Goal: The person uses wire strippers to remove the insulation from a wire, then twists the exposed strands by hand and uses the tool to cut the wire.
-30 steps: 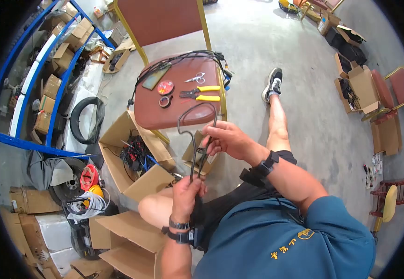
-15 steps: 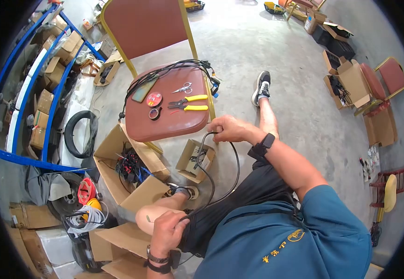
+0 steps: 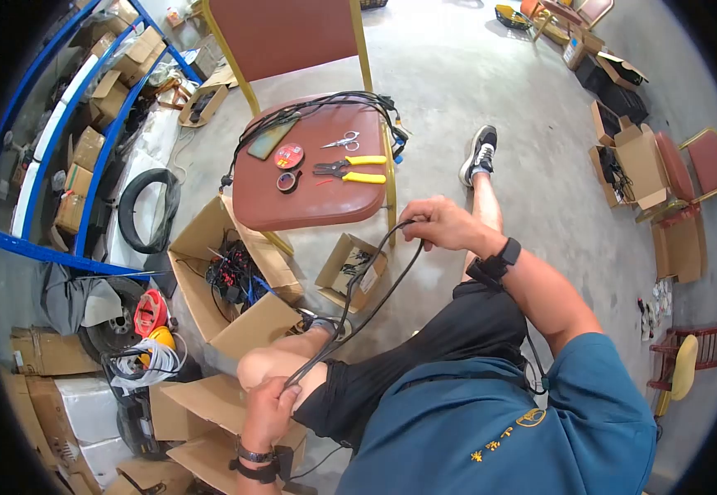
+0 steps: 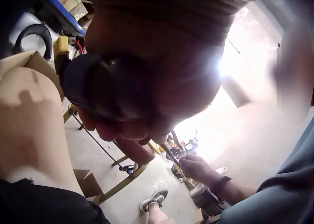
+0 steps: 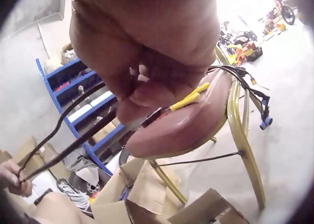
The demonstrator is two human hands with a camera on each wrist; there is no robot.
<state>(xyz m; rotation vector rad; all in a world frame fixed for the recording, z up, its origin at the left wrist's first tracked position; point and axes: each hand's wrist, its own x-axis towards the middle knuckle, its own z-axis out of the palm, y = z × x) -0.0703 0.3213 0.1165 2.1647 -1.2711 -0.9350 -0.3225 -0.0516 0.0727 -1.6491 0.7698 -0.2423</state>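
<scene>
A dark cable (image 3: 317, 358) is stretched in a long doubled loop between the two hands in the head view. My left hand (image 3: 268, 410) grips its lower end beside the bare knee. At the far end of the loop, in front of the chair, my right hand (image 3: 443, 225) pinches the cable between thumb and fingers. Both strands of the cable (image 5: 73, 146) run across to the left hand (image 5: 13, 179) in the right wrist view. In the left wrist view the near hand is dark and hides most of what it holds.
On the red chair seat (image 3: 309, 212) lie yellow-handled pliers (image 3: 364, 169), scissors (image 3: 344, 142), a tape roll (image 3: 288, 181), a red disc (image 3: 289, 156), a phone (image 3: 273, 140) and a cable bundle (image 3: 325, 101). Below stand a carton of wires (image 3: 239, 276) and a small box (image 3: 363, 289).
The hands, close together a second ago, have moved apart, drawing the cable's small loop out long. My left hand has come down and left; my right hand has moved right.
</scene>
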